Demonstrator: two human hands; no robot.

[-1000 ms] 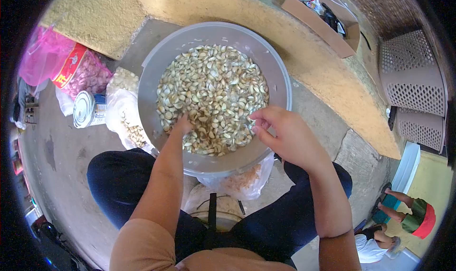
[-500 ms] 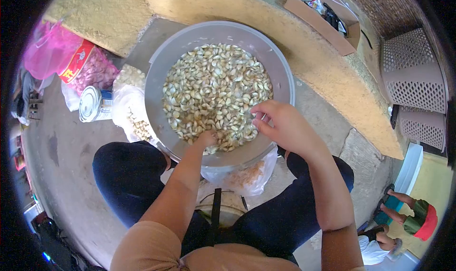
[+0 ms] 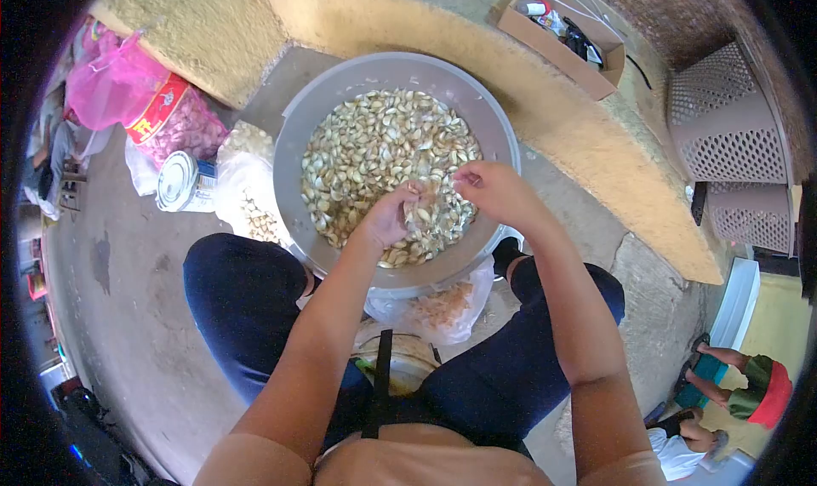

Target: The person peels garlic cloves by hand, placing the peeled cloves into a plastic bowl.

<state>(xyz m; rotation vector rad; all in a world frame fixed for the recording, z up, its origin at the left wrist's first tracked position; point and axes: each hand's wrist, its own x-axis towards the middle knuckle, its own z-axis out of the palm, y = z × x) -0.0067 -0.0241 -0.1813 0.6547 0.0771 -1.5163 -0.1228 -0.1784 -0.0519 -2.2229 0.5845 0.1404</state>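
Note:
A wide grey tub (image 3: 294, 158) holds a mass of garlic cloves (image 3: 374, 137), many with papery skins, apparently in water. Above the cloves near the tub's middle, my left hand (image 3: 391, 216) is curled, palm partly up, with garlic at its fingers. How many cloves it holds is hard to make out. To its right, inside the near right rim, my right hand (image 3: 492, 190) is closed in a pinch. Whatever sits between those fingertips is too small to name. The two hands are close together but apart.
Left of the tub are a clear bag of peeled cloves (image 3: 258, 218), a metal can (image 3: 177, 184) and a pink mesh sack (image 3: 183, 133). A bag of skins (image 3: 442, 309) lies below the tub. A cardboard box (image 3: 553, 48) rests on the ledge; two people sit at lower right.
My left hand has lifted out of the cloves and moved up and right, towards the other hand. My right hand has shifted slightly up. The whole view has tilted a little.

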